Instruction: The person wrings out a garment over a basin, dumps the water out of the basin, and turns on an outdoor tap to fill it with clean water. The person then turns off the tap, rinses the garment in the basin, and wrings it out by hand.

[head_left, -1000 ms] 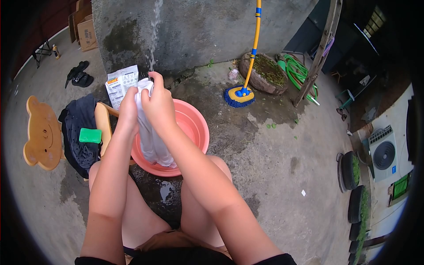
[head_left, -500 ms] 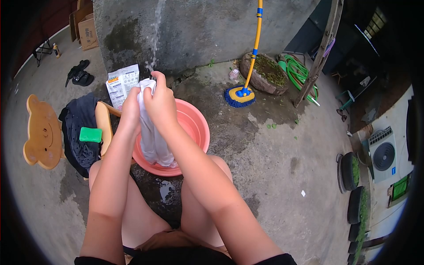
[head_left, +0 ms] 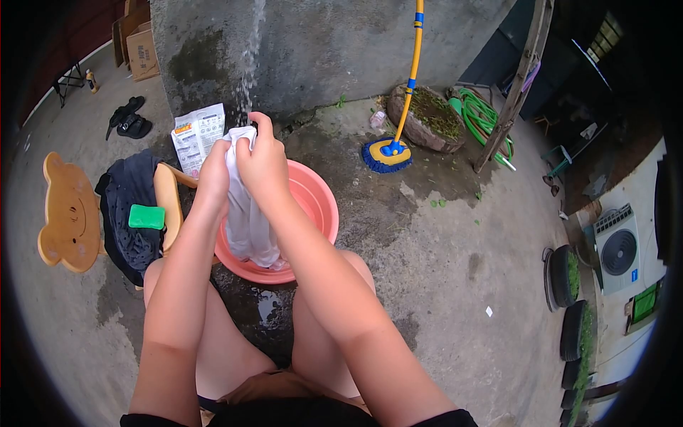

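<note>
A wet white cloth (head_left: 244, 213) hangs from both my hands, its lower end down in the pink basin (head_left: 329, 206). My left hand (head_left: 214, 171) is closed on the upper left edge of the cloth. Close beside it, my right hand (head_left: 262, 160) grips the upper right part, thumb on top. Running water (head_left: 250, 64) falls in front of the grey wall onto or just behind the cloth's top end; the exact spot is hidden by my fingers. What kind of garment or cloth it is cannot be made out.
At left, a small bear-faced chair (head_left: 71, 213) carries dark clothing (head_left: 128, 242) and a green soap bar (head_left: 146, 216). A white printed packet (head_left: 199, 139) stands behind the basin. A yellow-handled mop (head_left: 388, 152) leans near a stone planter (head_left: 427, 132). Black sandals (head_left: 131, 124) lie further left.
Both hands have shifted slightly right and apart, still holding the cloth, which looks a little more spread at the top. The falling water looks broader and more splashed.
</note>
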`<move>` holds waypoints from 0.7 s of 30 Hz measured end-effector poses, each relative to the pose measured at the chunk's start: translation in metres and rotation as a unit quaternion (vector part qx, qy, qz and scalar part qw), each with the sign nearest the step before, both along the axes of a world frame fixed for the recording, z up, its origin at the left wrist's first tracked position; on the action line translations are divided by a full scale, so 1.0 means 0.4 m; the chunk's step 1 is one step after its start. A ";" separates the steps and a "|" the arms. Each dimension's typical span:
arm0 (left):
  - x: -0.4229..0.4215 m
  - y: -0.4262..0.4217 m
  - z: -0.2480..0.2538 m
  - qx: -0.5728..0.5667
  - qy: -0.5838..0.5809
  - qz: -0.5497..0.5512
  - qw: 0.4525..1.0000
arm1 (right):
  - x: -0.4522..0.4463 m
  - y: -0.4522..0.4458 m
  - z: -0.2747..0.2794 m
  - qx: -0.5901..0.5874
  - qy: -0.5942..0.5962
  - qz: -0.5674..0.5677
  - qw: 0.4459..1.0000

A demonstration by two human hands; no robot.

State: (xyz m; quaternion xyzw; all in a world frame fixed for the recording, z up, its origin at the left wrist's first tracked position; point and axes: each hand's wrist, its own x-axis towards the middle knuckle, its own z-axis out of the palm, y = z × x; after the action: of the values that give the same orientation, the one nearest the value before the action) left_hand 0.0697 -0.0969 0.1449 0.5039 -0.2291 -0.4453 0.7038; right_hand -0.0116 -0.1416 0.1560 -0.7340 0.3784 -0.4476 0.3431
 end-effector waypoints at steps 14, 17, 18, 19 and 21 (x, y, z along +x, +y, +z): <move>0.014 -0.009 -0.017 0.001 0.008 0.030 1.000 | 0.013 0.018 -0.003 -0.010 0.014 -0.004 1.000; 0.008 -0.012 -0.026 -0.009 0.018 0.025 0.999 | 0.011 0.004 -0.011 -0.009 0.012 -0.010 1.000; 0.009 -0.010 -0.025 -0.016 0.025 0.018 0.999 | 0.011 0.004 -0.012 -0.015 0.013 -0.012 1.000; 0.013 -0.009 -0.021 -0.024 0.033 0.011 0.999 | 0.013 0.005 -0.012 -0.019 0.010 -0.007 1.000; 0.014 -0.005 -0.011 -0.039 0.043 0.004 0.998 | 0.016 0.011 -0.008 -0.028 0.003 0.002 1.000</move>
State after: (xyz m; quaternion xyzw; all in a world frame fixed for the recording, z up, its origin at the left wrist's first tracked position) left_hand 0.0753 -0.0989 0.1406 0.4574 -0.2136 -0.4543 0.7340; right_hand -0.0053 -0.1372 0.1529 -0.7456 0.3651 -0.4550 0.3221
